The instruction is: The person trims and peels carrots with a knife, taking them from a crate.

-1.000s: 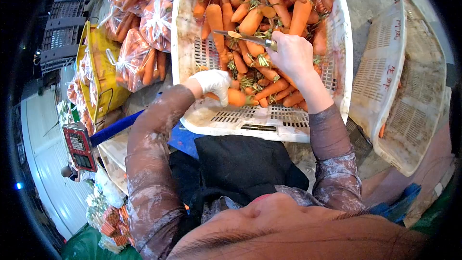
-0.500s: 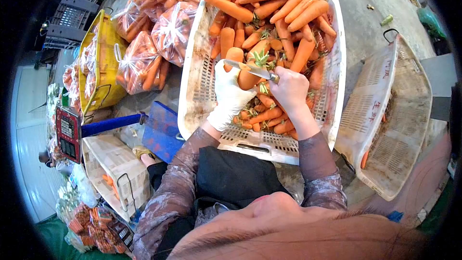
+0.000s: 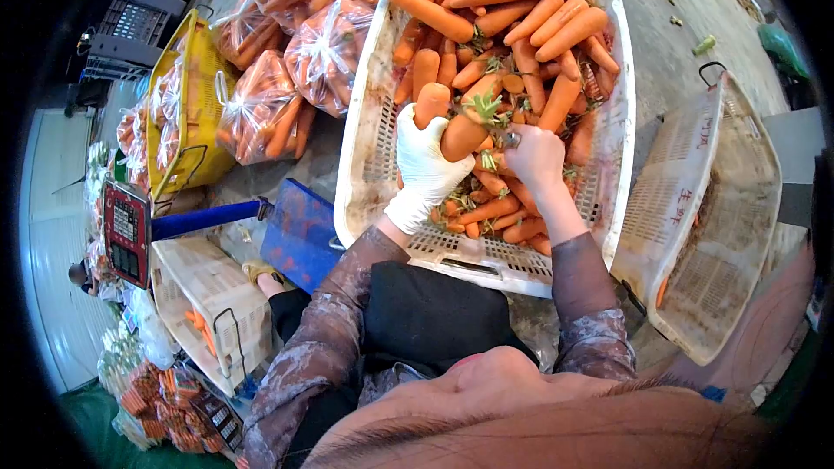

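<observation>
Apparently to leave its leafy end (image 3: 484, 108) exposed, the gloved left hand (image 3: 426, 162) grips a carrot (image 3: 465, 138) over the white crate (image 3: 519, 281); the right hand (image 3: 534, 155) curls its fingers around a mostly hidden knife (image 3: 512, 138).

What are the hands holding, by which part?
The left hand holds a thick carrot around its body; the right hand, a knife, mostly hidden, apparently by its handle.

Head-worn view, forward and down.
</observation>
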The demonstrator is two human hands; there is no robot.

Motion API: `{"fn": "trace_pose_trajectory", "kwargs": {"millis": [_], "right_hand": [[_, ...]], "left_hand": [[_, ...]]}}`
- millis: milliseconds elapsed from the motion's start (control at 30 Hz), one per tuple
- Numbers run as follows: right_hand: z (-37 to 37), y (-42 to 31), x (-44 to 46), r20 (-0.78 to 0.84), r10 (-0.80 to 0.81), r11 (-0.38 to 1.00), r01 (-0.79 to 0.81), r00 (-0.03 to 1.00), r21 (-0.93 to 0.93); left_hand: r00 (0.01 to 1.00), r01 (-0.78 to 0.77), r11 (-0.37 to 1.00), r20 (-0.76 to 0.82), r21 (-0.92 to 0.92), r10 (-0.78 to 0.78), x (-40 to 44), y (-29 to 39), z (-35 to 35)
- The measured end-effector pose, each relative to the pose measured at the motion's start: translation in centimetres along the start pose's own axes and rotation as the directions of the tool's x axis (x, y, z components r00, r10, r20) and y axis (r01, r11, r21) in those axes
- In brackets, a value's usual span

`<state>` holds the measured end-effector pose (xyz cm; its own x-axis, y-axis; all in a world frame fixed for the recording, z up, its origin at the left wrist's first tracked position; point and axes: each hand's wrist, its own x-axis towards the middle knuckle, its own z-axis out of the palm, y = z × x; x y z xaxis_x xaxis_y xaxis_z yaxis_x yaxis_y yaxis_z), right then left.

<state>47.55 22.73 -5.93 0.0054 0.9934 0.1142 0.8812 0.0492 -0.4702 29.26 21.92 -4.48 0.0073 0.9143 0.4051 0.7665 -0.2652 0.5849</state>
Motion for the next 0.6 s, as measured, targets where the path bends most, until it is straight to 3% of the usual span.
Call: {"fn": "trace_pose_trajectory", "kwargs": {"millis": [67, 100, 133, 200, 267, 300, 333, 367, 400, 433, 500, 600], "right_hand": [[0.7, 3.1, 0.8, 0.239, 0.304, 0.933, -0.239, 0.922, -0.268], [-0.5, 3.3, 1.4, 0.373, 0.448, 0.883, -0.338, 0.812, -0.326], [-1.2, 3.1, 2.0, 0.307, 0.499, 0.862, -0.429, 0.81, -0.271], [-2.4, 1.8, 2.2, 0.158, 0.496, 0.867, -0.474, 0.854, -0.154], [-1.8, 1.5, 1.8, 0.153, 0.417, 0.907, -0.4, 0.896, -0.135], [-1.5, 1.4, 1.5, 0.128, 0.351, 0.936, -0.342, 0.927, -0.086], [-1.5, 1.5, 1.5, 0.129, 0.356, 0.934, -0.348, 0.926, -0.082], [-2.0, 1.4, 1.6, 0.12, 0.379, 0.925, -0.376, 0.917, -0.049], [-2.2, 1.3, 1.5, 0.12, 0.401, 0.916, -0.402, 0.908, -0.016], [-2.4, 1.5, 1.6, 0.127, 0.38, 0.924, -0.381, 0.916, -0.02], [-2.4, 1.5, 1.7, 0.141, 0.4, 0.916, -0.397, 0.905, -0.05], [-1.9, 1.4, 1.7, 0.166, 0.373, 0.928, -0.368, 0.913, -0.062]], "left_hand": [[0.993, -0.112, 0.959, 0.012, -0.262, 0.12, 0.1, 0.1, -0.4], [0.973, -0.207, 0.938, 0.041, -0.279, 0.227, 0.1, 0.8, -1.6], [0.947, -0.29, 0.907, 0.046, -0.307, 0.318, -0.3, 1.2, -1.8], [0.926, -0.225, 0.834, 0.157, -0.505, 0.344, -0.6, 1.7, -1.5], [0.883, -0.135, 0.779, 0.282, -0.612, 0.375, -0.6, 0.2, -1.5], [0.861, 0.344, 0.533, 0.487, -0.773, 0.15, -1.3, -0.5, -1.7], [0.703, 0.704, 0.118, 0.71, -0.701, 0.027, -1.6, -1.2, -1.8], [0.747, 0.645, -0.222, 0.665, -0.731, -0.019, -1.8, -1.1, -1.4], [0.71, 0.629, -0.514, 0.701, -0.583, 0.074, -1.2, -0.6, -1.5], [0.688, 0.631, -0.582, 0.716, -0.513, 0.114, -1.1, -2.0, -0.5], [0.687, 0.532, -0.676, 0.726, -0.51, -0.008, -0.3, -1.9, -1.8], [0.698, 0.426, -0.684, 0.696, -0.593, -0.169, 0.2, -1.6, -2.2]]}}
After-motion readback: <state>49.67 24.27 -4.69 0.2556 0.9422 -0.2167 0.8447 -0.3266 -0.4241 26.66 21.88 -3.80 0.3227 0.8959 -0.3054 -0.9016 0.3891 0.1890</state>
